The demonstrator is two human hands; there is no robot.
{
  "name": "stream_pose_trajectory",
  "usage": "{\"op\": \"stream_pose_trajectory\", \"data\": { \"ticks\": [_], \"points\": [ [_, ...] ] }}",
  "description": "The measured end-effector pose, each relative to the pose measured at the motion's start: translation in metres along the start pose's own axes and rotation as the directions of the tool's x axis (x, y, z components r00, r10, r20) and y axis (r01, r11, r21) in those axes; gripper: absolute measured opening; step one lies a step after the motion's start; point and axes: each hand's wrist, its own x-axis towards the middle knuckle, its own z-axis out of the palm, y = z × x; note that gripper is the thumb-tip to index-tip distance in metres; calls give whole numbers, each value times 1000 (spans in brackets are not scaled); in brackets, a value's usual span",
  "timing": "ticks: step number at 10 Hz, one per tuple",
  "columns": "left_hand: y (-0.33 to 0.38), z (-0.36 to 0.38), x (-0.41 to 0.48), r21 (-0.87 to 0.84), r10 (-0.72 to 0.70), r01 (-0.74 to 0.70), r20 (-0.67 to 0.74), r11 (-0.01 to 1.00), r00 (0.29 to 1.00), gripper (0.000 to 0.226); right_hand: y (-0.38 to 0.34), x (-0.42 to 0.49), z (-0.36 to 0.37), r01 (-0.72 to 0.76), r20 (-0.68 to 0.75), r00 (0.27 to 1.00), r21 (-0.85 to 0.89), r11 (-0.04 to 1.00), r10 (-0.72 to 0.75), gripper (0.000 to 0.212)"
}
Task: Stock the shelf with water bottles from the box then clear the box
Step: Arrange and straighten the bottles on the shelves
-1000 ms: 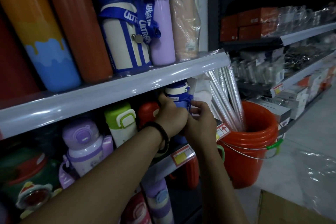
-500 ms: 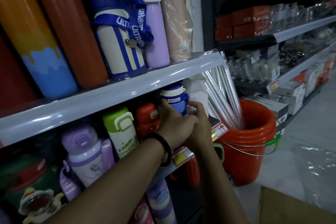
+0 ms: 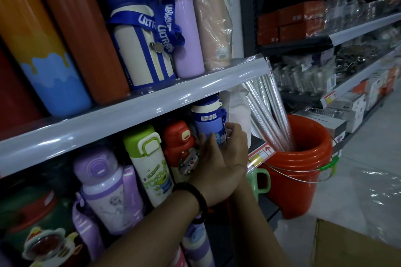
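A small blue water bottle (image 3: pixel 208 122) with a white collar stands at the right end of the middle shelf (image 3: pixel 258 155), just under the grey shelf lip (image 3: pixel 130 115). My left hand (image 3: pixel 214 171), with a black bracelet on the wrist, grips the bottle's lower body from the front. My right hand (image 3: pixel 237 140) lies mostly behind the left one, its fingers curled round the bottle's right side. The cardboard box (image 3: pixel 358 245) shows only as a corner at the bottom right.
A red bottle (image 3: pixel 180 138), a green-capped bottle (image 3: pixel 149 165) and a purple bottle (image 3: pixel 104 188) stand to the left on the same shelf. Tall flasks fill the shelf above. An orange bucket (image 3: pixel 299 171) with wrapped rolls sits on the floor to the right.
Both hands have stayed on the blue bottle and slid lower on its body. My left hand now covers most of my right. The view has drifted slightly.
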Motion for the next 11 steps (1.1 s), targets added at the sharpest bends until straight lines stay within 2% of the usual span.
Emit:
{"op": "stream_pose_trajectory", "data": {
  "ticks": [1,3,5,6,7,8,10,11],
  "points": [
    [-7,0,-2,-13,36,-36,-29,999,999,112,4,0,-2,18,-6,1000,-20,1000,-18,37],
    [-13,-4,-10,-134,-9,9,4,991,1000,111,5,-14,-10,70,2,998,-17,997,-70,54],
    [-16,-9,-8,-188,-23,20,-14,982,1000,119,3,-11,-20,108,68,992,35,994,-110,51],
    [-19,-12,-12,-263,11,-13,-10,965,1000,100,21,-6,-10,120,36,992,0,993,-120,54],
    [-26,-11,-18,-270,43,-45,-15,962,999,96,30,0,-1,118,15,993,-32,993,-118,56],
    [-30,-12,-19,-281,35,-33,2,959,999,100,34,8,3,90,23,996,2,996,-90,53],
    [-29,-14,-16,-311,52,-55,-19,949,998,100,34,4,-6,121,46,992,-1,993,-121,63],
    [-28,-16,-14,-338,59,-64,-26,939,998,104,27,2,-13,100,78,991,59,993,-104,61]
  ]
}}
